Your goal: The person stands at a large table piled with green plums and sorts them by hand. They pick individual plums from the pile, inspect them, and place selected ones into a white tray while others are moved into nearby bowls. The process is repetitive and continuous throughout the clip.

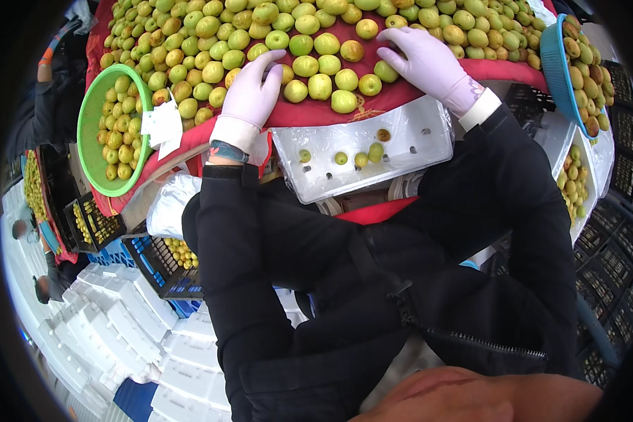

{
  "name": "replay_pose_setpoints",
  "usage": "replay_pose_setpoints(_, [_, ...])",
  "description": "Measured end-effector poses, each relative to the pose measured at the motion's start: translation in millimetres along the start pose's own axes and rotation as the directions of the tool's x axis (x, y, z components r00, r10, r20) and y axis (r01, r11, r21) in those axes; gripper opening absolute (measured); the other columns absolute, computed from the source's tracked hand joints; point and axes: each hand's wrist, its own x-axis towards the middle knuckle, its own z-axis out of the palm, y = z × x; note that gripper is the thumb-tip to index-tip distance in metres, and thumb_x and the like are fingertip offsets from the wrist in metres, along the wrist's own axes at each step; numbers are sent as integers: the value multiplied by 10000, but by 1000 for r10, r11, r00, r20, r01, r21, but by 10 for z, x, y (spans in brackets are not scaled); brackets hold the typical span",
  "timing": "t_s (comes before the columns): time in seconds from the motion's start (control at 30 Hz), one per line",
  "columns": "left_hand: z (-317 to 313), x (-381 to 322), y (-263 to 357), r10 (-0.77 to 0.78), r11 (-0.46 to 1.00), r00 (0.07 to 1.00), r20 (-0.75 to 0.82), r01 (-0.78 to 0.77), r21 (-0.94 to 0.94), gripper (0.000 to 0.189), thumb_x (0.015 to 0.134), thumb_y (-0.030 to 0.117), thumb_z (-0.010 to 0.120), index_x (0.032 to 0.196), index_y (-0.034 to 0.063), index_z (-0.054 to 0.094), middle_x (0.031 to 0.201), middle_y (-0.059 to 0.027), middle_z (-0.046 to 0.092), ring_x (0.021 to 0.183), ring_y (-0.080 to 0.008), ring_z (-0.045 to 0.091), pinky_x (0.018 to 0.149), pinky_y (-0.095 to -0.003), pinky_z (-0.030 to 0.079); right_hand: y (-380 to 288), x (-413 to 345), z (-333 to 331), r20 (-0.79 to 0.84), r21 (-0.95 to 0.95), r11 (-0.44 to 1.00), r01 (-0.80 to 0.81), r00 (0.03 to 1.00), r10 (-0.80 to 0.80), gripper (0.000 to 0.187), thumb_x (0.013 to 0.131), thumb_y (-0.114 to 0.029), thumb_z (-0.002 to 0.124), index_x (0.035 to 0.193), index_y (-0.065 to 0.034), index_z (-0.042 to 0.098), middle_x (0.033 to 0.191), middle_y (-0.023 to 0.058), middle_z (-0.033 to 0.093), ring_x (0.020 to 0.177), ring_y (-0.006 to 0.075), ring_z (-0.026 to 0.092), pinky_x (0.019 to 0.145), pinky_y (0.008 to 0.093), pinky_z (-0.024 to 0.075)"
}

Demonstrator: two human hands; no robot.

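Observation:
Many green and reddish-brown jujube-like fruits [319, 86] lie loose on a red cloth [401, 92] over the table before me. My left hand [253, 89], in a pale thin glove, rests at the near edge of the fruits, fingers pointing away; whether a fruit is under its fingers I cannot tell. My right hand [424, 60], gloved alike, is over the cloth at the right, thumb and fingers apart, nothing seen in its grasp. Below, between my forearms, a white foam box [422, 158] lined with clear plastic holds several fruits.
A green plastic basket [84, 129] of fruits stands at the left, beside white paper slips [163, 124]. A blue basket [554, 74] of fruits is at the right edge. Stacked white foam boxes [190, 364] fill the lower left; black crates [606, 274] stand at right. Other people are at far left.

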Motion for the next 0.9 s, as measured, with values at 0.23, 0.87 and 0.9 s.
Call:
replay_pose_setpoints(0.23, [-13, 95, 6, 50, 991, 995, 90, -61, 122, 338, 1020, 322, 597, 1311, 173, 683, 1068, -166, 655, 1038, -305, 639, 953, -368, 503, -67, 90, 107, 86, 186, 982, 27, 995, -43, 333, 1020, -406, 605, 1161, -111, 671, 1022, 116, 698, 975, 318, 677, 854, 404, 549])
replay_pose_setpoints(0.87, [96, 73, 513, -73, 945, 851, 519, 226, -238, 394, 1021, 319, 659, 1306, 48, 667, 1195, -48, 704, 1126, -113, 622, 989, -282, 495, -298, 109, 19, 350, 584, 798, -145, 933, -86, 421, 1021, -457, 591, 1222, -99, 681, 1119, 93, 745, 1048, 232, 712, 916, 349, 548])
replay_pose_setpoints(0.9, [93, 45, 546, -26, 929, 844, 536, 217, -298, 400, 1023, 310, 656, 1316, 39, 658, 1179, -41, 703, 1120, -116, 624, 979, -283, 499, -313, 80, 5, 355, 602, 785, -148, 930, -97, 418, 1018, -444, 598, 1220, -90, 689, 1103, 94, 748, 1039, 227, 713, 913, 350, 546])
